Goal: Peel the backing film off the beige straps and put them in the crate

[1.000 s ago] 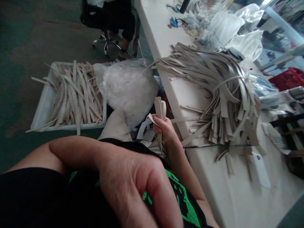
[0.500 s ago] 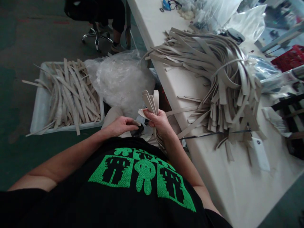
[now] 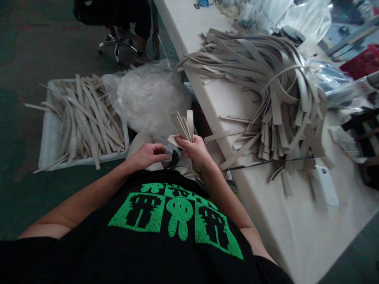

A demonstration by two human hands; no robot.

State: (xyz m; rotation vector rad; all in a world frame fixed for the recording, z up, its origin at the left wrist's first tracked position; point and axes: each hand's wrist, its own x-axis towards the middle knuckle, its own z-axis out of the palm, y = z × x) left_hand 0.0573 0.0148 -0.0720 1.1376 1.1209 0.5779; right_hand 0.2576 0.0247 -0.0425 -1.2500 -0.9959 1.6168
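My right hand [image 3: 194, 152] is closed around a small bundle of beige strips [image 3: 184, 125], whose ends stick up above the fist. My left hand [image 3: 147, 155] lies in my lap just to the left, fingers curled and pinching toward a small dark object [image 3: 174, 159] under the bundle; what it holds is unclear. A large heap of the same beige strips [image 3: 266, 83] is spread over the white table [image 3: 266, 221] to my right.
A white tray [image 3: 49, 136] full of strips sits on the floor at left. A crumpled clear plastic bag [image 3: 151, 98] lies between tray and table. A white phone-like slab [image 3: 325, 185] rests on the table. Another person's legs and a swivel chair [image 3: 118, 37] stand beyond.
My left hand came down from close to the camera into my lap beside the right hand. The right hand kept its grip on the bundle and shifted slightly left.
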